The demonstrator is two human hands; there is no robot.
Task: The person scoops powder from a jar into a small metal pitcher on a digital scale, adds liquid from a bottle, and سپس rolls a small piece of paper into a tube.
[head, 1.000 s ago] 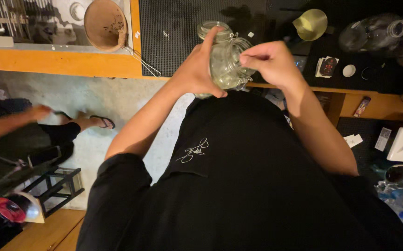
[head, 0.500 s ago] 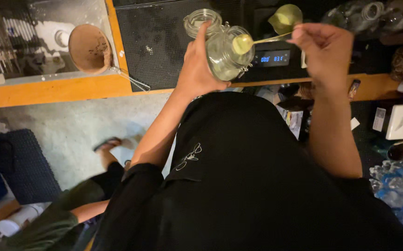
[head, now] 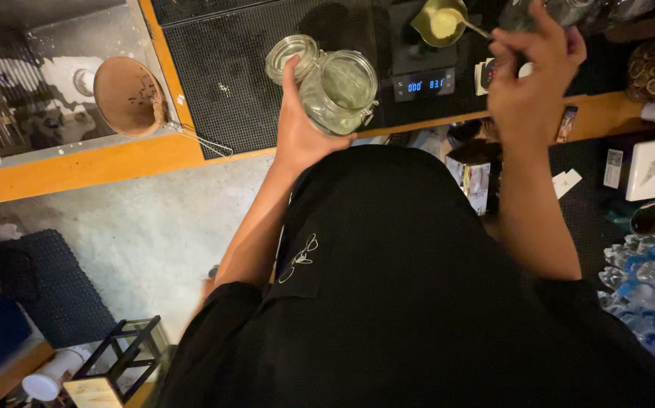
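My left hand [head: 301, 130] grips a clear glass jar [head: 340, 89], tilted, with its hinged lid [head: 288, 57] swung open to the left. The jar holds a little pale powder. My right hand [head: 531, 83] is up at the right and pinches a thin spoon [head: 477, 29]. The spoon's tip reaches a small gold cup [head: 439, 21] with pale yellow powder in it. That cup stands on a black digital scale [head: 424, 79] with a lit blue display, just right of the jar.
A black ribbed mat [head: 229, 68] covers the counter behind an orange wooden edge [head: 116, 162]. A brown round strainer [head: 127, 94] lies at a sink [head: 40, 83] on the left. Several water bottles [head: 648, 279] sit low at the right.
My right hand has moved the spoon away from the jar's mouth and up to the gold cup on the scale. The left hand still holds the jar.
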